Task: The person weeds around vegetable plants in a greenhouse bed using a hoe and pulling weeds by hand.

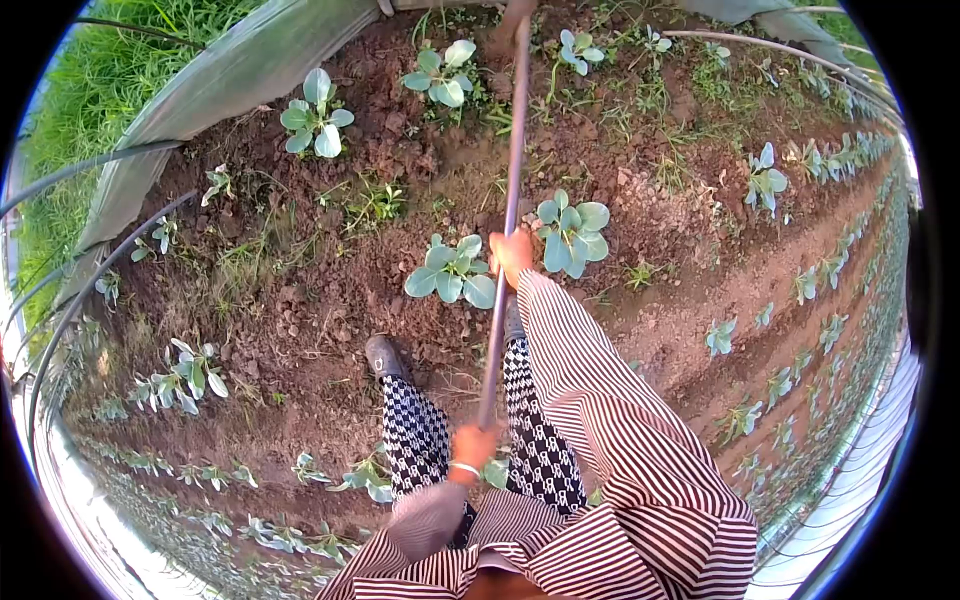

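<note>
Clumpy soil [310, 315], lanes [665, 350] between plants [720, 338] at right; plastic sheet [215, 95] edging upper left. Left hand [474, 452], right hand [513, 256] wrapped around pole [497, 340], centre.

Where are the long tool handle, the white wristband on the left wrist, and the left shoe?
Long tool handle [513, 185]: head view, upper stretch of its shaft.
White wristband [464, 466]: head view, middle of its visible band.
Left shoe [382, 357]: head view, middle of its upper.

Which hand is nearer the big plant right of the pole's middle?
Right: the right hand grips the pole beside the plant; the left hand grips it lower in view.
</note>
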{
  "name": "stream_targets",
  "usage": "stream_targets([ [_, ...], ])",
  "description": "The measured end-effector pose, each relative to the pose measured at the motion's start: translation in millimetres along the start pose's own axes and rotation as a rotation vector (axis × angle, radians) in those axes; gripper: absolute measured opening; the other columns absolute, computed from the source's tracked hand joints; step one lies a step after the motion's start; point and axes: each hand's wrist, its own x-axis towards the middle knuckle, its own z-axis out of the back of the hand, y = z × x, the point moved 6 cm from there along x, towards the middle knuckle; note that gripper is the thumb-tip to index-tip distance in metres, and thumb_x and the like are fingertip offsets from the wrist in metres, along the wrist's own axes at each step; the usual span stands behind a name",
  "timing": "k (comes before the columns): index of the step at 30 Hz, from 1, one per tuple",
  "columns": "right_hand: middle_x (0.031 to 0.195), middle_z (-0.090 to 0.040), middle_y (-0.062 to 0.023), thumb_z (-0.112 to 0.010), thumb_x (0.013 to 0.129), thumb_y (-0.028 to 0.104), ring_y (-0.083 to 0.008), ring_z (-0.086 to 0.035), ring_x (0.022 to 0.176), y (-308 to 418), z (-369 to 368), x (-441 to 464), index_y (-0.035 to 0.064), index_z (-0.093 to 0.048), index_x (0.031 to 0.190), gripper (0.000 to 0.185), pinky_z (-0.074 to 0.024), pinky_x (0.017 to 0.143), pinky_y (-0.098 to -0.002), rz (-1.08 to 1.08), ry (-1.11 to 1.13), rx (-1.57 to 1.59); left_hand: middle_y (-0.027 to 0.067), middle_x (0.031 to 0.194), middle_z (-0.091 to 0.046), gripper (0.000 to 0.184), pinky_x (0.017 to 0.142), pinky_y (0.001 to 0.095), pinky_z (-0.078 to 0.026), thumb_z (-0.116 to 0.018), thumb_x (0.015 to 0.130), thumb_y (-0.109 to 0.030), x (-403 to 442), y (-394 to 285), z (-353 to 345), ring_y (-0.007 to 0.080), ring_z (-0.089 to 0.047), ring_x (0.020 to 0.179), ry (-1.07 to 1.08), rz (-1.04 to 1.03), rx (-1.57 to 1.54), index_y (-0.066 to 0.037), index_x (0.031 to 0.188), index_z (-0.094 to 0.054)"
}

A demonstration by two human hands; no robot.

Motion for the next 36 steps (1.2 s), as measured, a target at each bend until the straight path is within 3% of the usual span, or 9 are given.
stream_targets([
  [1, 0.051, -0.045, -0.0051, -0.055, 0.075, 0.002, -0.0154, -0.046, 0.035, -19, 3, -1, -0.0041, -0.044, 0.086, 0.017, -0.0378, 0.029, -0.0306, -0.053, -0.016, -0.085, 0.0200, 0.066, -0.063, 0.045, 0.057, 0.0391, -0.051, -0.068, 0.075, -0.038, -20, 10, -25, 0.0294, -0.065, 0.061, 0.058, 0.083, -0.153, 0.006, 0.078, -0.065],
  [3, 0.051, -0.045, -0.0059, -0.055, 0.073, 0.002, -0.0169, -0.045, 0.034, -48, 6, -28, -0.0028, -0.044, 0.085, 0.017, -0.0373, 0.029, -0.0324, -0.151, -0.026, -0.143, 0.0262, 0.065, -0.060, 0.049, 0.062, 0.0436, -0.049, -0.067, 0.074, -0.042, -53, 33, -32, 0.0383, -0.064, 0.067, 0.064, -0.034, -0.116, 0.007, 0.075, -0.063],
  [8, 0.051, -0.042, -0.0042, -0.054, 0.073, 0.002, -0.0139, -0.041, 0.034, -59, -15, -82, 0.0037, -0.041, 0.080, 0.015, -0.0347, 0.029, -0.0311, -0.215, 0.047, 0.144, 0.0240, 0.070, -0.062, 0.039, 0.063, 0.0426, -0.050, -0.065, 0.072, -0.037, -71, 68, 6, 0.0372, -0.064, 0.068, -0.049, -0.013, 0.101, 0.001, 0.079, -0.065],
  [11, 0.054, -0.041, -0.0020, -0.055, 0.076, 0.002, -0.0117, -0.039, 0.034, -32, -29, -104, 0.0058, -0.040, 0.079, 0.016, -0.0339, 0.030, -0.0286, -0.159, 0.088, 0.292, 0.0225, 0.070, -0.063, 0.032, 0.063, 0.0424, -0.049, -0.064, 0.074, -0.030, -51, 83, 24, 0.0358, -0.064, 0.068, -0.109, -0.019, -0.019, 0.000, 0.084, -0.064],
  [14, 0.053, -0.042, -0.0031, -0.055, 0.076, 0.002, -0.0130, -0.040, 0.034, -7, -41, -103, 0.0043, -0.042, 0.078, 0.013, -0.0348, 0.030, -0.0294, -0.111, 0.109, 0.255, 0.0218, 0.071, -0.063, 0.029, 0.060, 0.0425, -0.049, -0.064, 0.075, -0.027, -43, 76, 32, 0.0347, -0.064, 0.065, -0.131, -0.044, -0.013, 0.000, 0.086, -0.064],
  [18, 0.049, -0.045, -0.0070, -0.056, 0.075, 0.003, -0.0182, -0.042, 0.030, -60, -49, -98, 0.0005, -0.046, 0.077, 0.010, -0.0332, 0.027, -0.0326, -0.091, 0.143, 0.132, 0.0238, 0.073, -0.064, 0.035, 0.064, 0.0417, -0.051, -0.066, 0.075, -0.029, -109, 54, 51, 0.0366, -0.065, 0.071, -0.035, 0.054, 0.084, 0.003, 0.089, -0.064],
  [22, 0.050, -0.043, -0.0055, -0.055, 0.074, 0.001, -0.0166, -0.041, 0.031, -98, -46, -155, 0.0015, -0.042, 0.078, 0.014, -0.0356, 0.028, -0.0319, -0.371, 0.059, 0.262, 0.0230, 0.073, -0.064, 0.038, 0.067, 0.0430, -0.050, -0.066, 0.074, -0.034, -146, 100, 59, 0.0367, -0.065, 0.071, 0.004, 0.190, 0.060, 0.002, 0.089, -0.065],
  [31, 0.052, -0.043, -0.0038, -0.054, 0.076, 0.002, -0.0142, -0.042, 0.034, 71, -28, -69, 0.0031, -0.040, 0.079, 0.014, -0.0360, 0.029, -0.0294, 0.159, -0.033, 0.155, 0.0191, 0.066, -0.062, 0.032, 0.057, 0.0393, -0.049, -0.066, 0.075, -0.027, 13, 17, 59, 0.0295, -0.063, 0.059, -0.130, -0.177, -0.072, 0.004, 0.083, -0.064],
  [36, 0.048, -0.047, -0.0083, -0.055, 0.075, 0.004, -0.0191, -0.045, 0.032, 10, -10, 8, 0.0004, -0.045, 0.068, 0.012, -0.0358, 0.029, -0.0340, 0.049, -0.039, -0.134, 0.0197, 0.070, -0.064, 0.039, 0.058, 0.0399, -0.051, -0.067, 0.077, -0.033, -9, -35, 25, 0.0285, -0.064, 0.059, 0.014, -0.096, -0.221, 0.005, 0.087, -0.064],
])
